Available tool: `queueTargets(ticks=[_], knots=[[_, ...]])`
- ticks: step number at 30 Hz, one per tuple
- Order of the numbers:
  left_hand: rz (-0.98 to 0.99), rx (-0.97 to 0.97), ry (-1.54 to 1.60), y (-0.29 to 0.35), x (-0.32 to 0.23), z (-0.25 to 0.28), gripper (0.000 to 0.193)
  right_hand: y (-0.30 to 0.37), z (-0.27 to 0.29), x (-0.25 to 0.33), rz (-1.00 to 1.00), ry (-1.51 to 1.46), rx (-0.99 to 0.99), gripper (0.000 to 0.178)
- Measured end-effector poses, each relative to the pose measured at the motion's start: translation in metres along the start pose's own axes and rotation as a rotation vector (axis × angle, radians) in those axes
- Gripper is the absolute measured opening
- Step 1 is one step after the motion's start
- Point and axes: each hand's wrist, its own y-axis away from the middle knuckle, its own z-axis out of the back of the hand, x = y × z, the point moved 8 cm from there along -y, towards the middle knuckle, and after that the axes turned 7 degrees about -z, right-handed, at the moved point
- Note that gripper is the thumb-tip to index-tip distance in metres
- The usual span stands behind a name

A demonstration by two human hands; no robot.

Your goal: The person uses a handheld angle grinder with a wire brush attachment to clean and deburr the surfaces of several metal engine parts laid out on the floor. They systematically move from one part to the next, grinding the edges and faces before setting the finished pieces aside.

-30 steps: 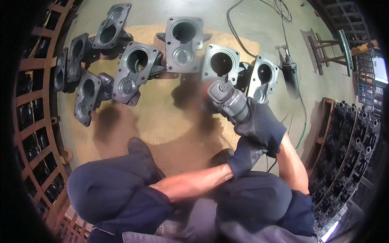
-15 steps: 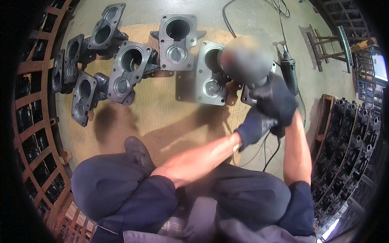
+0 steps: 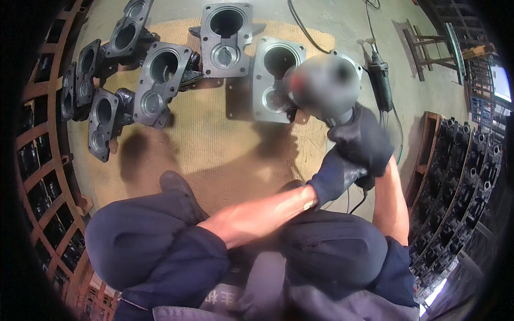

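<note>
Both my gloved hands grip an angle grinder (image 3: pixel 338 119), its round disc (image 3: pixel 324 88) smeared by motion. My right hand (image 3: pixel 367 139) is wrapped round the body near the head. Just below it, my left hand (image 3: pixel 340 170) is closed on the handle end, where a cord hangs out. Behind the disc stands a grey cast-metal housing (image 3: pixel 347 58), mostly hidden. Left of it, another housing (image 3: pixel 262 64) has a large round bore and a smaller round recess. The disc overlaps its right edge in view; whether they touch I cannot tell.
Several similar housings (image 3: pixel 226 40) stand leftward on a tan ribbed mat (image 3: pixel 214 117). A second corded power tool (image 3: pixel 380 80) lies on the floor at right. Slatted crates (image 3: pixel 37 134) line the left side. Stacked dark castings (image 3: pixel 455 187) and a small metal stand (image 3: pixel 423 51) are at right.
The whole scene has shifted up and slightly left in view. Relative to the housings, the grinder and my hands have come a little nearer to me, showing more of the housing behind the disc.
</note>
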Motion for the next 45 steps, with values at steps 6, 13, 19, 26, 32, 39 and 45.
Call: queueTargets(ticks=[6, 13, 19, 26, 32, 39, 45], knots=[[0.351, -0.049, 0.104, 0.064, 0.074, 0.015, 0.064, 0.053, -0.029, -0.02, -0.007, 0.155, 0.054, 0.026], [0.114, 0.154, -0.621, 0.043, -0.002, 0.006, 0.032, 0.039, -0.02, -0.025, -0.222, 0.033, 0.009, 0.064], [0.182, 0.197, -0.429, 0.01, -0.001, -0.003, 0.027, 0.025, -0.002, -0.01, -0.125, 0.039, -0.039, 0.022], [0.135, -0.024, -0.024, 0.071, 0.068, 0.039, 0.038, 0.066, -0.04, -0.027, -0.082, 0.064, -0.005, 0.032], [0.057, 0.13, 0.159, 0.022, 0.012, -0.005, 0.044, 0.029, -0.027, 0.024, 0.009, 0.076, 0.085, 0.022], [-0.418, -0.022, -0.491, -0.033, -0.128, 0.003, 0.036, -0.057, -0.024, 0.106, 0.15, 0.401, 0.133, 0.057], [-0.334, -0.061, 0.065, -0.03, -0.104, 0.021, 0.033, -0.053, -0.047, 0.121, 0.066, 0.304, 0.211, 0.051]])
